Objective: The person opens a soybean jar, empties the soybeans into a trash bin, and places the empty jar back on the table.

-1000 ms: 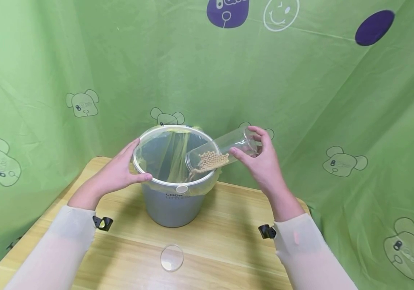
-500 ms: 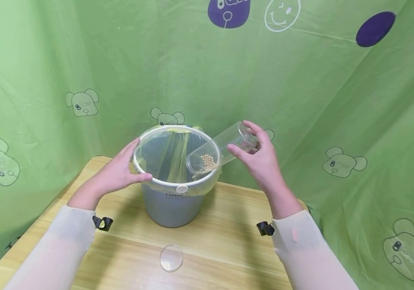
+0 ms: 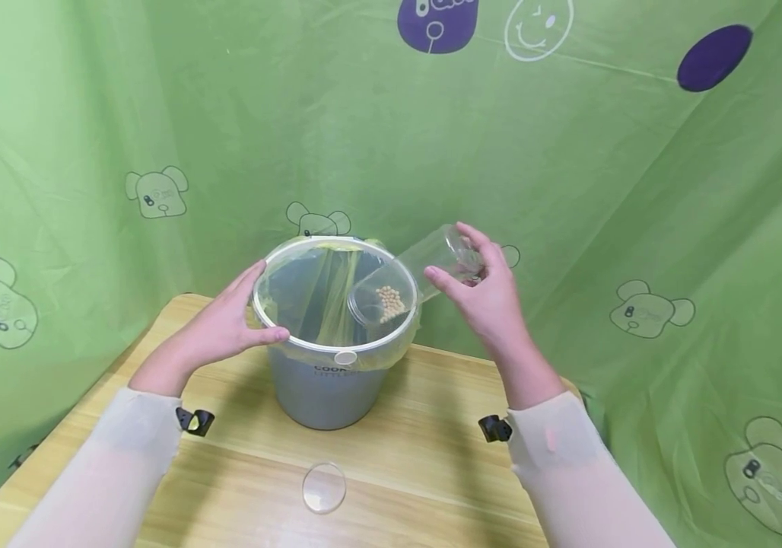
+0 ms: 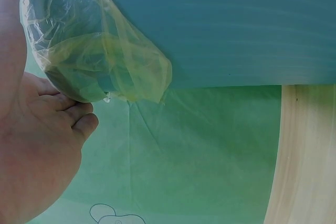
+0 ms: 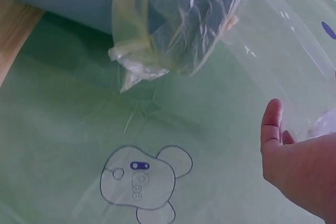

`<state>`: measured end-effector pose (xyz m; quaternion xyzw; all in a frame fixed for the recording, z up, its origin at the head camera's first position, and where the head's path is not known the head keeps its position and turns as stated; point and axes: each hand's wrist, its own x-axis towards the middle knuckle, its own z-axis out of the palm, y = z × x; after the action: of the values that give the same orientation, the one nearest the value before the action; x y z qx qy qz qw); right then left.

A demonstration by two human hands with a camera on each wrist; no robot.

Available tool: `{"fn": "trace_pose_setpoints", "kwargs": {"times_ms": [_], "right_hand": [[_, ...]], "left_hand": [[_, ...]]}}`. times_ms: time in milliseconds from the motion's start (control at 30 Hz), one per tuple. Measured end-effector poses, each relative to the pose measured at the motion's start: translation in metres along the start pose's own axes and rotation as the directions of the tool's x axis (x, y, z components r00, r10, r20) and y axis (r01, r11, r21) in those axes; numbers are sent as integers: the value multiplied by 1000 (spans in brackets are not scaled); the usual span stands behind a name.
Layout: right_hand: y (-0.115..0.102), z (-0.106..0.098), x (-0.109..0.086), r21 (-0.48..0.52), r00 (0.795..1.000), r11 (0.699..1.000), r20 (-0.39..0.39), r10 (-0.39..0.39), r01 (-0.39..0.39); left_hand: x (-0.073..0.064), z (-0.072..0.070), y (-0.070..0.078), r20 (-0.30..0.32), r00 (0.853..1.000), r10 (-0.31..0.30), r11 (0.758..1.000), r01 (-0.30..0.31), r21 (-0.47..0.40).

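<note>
A blue-grey trash can [image 3: 325, 399], lined with a thin yellow bag [image 3: 332, 304] under a white rim ring, stands upright. My left hand [image 3: 223, 323] holds its rim at the left, thumb along the near edge and fingers on the outer side; the left wrist view shows the fingers [image 4: 79, 111] bent against the bagged edge. In my right hand [image 3: 487, 301] is the base end of a clear plastic jar [image 3: 418, 255], tipped mouth-down over the can's right rim. Small round beige beans [image 3: 389, 303], like soybeans, lie near the mouth. Only part of the jar shows in the right wrist view.
A clear round lid [image 3: 324, 488] lies flat on the wooden table [image 3: 391, 457] in front of the can. Green printed cloth [image 3: 569, 190] hangs close behind and at both sides of the table.
My right hand has risen slightly and shifted left, tilting the jar more steeply. Far fewer beans show in the jar now, having run out toward the can. My left hand keeps its place.
</note>
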<state>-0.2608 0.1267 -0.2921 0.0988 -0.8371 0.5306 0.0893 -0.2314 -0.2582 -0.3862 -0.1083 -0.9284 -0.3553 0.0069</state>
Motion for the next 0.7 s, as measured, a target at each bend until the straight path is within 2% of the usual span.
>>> {"fn": "trace_pose_setpoints", "kwargs": {"times_ms": [100,167,233,300,400,467,600,700], "right_hand": [[-1,0,1,125,1000,992,-29,9,-6],[-1,1,2,252,999,968,-44,10,1],[1,1,2,307,999,952,-48,17,-1],[3,2,1,258,999,966,-44,18,-6],[6,3,-2,85,999,996,-44,6,-2],[8,3,-3,13,999,1000,-50,-17,18],[7,1,-3,10,998,999,-57,-34,35],[7,-2,-3,50,998,999,-62,-7,10]], "left_hand": [[0,0,1,0,1000,0,1000,0,1],[0,1,1,0,1000,-2,1000,2,2],[0,1,1,0,1000,-5,1000,5,2],[0,2,0,2,1000,-7,1000,7,5],[0,2,0,4,1000,-9,1000,9,12],[0,2,0,4,1000,-10,1000,10,15],[1,0,1,7,1000,-14,1000,14,19],[1,0,3,10,1000,-15,1000,14,23]]}}
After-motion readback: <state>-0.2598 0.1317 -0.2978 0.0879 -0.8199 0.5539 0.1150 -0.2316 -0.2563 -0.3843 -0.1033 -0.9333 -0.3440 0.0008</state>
